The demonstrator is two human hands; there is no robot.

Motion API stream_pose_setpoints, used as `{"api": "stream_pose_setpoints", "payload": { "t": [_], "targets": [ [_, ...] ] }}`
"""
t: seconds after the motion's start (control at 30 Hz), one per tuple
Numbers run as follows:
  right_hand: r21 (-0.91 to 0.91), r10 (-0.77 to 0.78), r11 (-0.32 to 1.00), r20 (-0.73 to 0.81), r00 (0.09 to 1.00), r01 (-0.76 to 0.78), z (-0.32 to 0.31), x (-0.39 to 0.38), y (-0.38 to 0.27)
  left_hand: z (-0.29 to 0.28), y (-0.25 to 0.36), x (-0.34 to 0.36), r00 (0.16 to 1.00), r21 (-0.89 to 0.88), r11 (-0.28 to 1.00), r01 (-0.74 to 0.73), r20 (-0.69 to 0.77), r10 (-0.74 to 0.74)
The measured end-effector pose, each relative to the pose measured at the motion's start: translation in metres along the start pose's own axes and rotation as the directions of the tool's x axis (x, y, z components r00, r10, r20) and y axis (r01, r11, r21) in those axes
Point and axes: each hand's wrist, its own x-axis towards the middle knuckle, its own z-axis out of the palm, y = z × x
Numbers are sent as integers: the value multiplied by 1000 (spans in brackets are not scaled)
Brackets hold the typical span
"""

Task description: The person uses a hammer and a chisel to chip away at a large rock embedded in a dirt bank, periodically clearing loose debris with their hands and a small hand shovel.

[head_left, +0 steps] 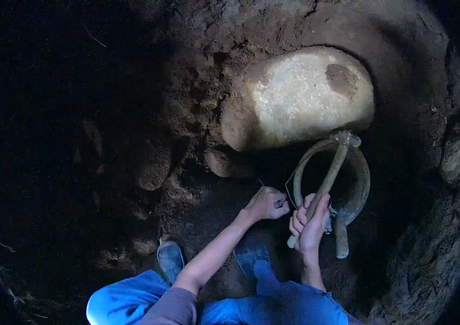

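Note:
My right hand [312,223] is wrapped round a pale, mud-coloured stick [334,168], which slants up and away to the right. The stick's far end meets a curved, hoop-like band [364,176] with a dark opening inside it. A second short, rounded end [342,244] sticks out below the hoop. Closed into a fist, my left hand [266,203] is just left of the hoop, its fingers curled round something too dark to make out. Near it a thin bent wire or cord [288,189] runs up beside the hoop.
A large, smooth pale boulder [305,100] with mud patches lies just beyond the hoop. Smaller stones [223,162] and rough dark earth surround it. An earth wall [438,254] curves up at the right. My shoe [170,258] is at lower left; deep shadow covers the left side.

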Motion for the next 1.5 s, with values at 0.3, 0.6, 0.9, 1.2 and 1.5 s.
{"api": "stream_pose_setpoints", "payload": {
  "t": [0.3, 0.6, 0.9, 1.2, 1.5],
  "targets": [
    [-149, -385, 909, 53, 921, 389, 6, -2, 27, -3, 4, 19, 981, -57, 985, 163, -94, -168],
    [-500, -433, 811, -164, 886, 304, 0, -34, 9, -22, 9, 10, 965, -83, 964, 254, 89, -247],
    [-887, -393, 427, -6, 919, 177, -5, -90, -14, -12, 15, 28, 971, -110, 965, 237, 14, -237],
    [-897, -116, 431, 54, 992, 99, -16, -99, 27, -18, -4, 20, 972, -157, 963, 220, -52, -231],
    [-838, -352, 486, 71, 933, 247, -28, -99, 72, -33, 10, 21, 974, -115, 969, 221, 71, -214]
  ]
}}
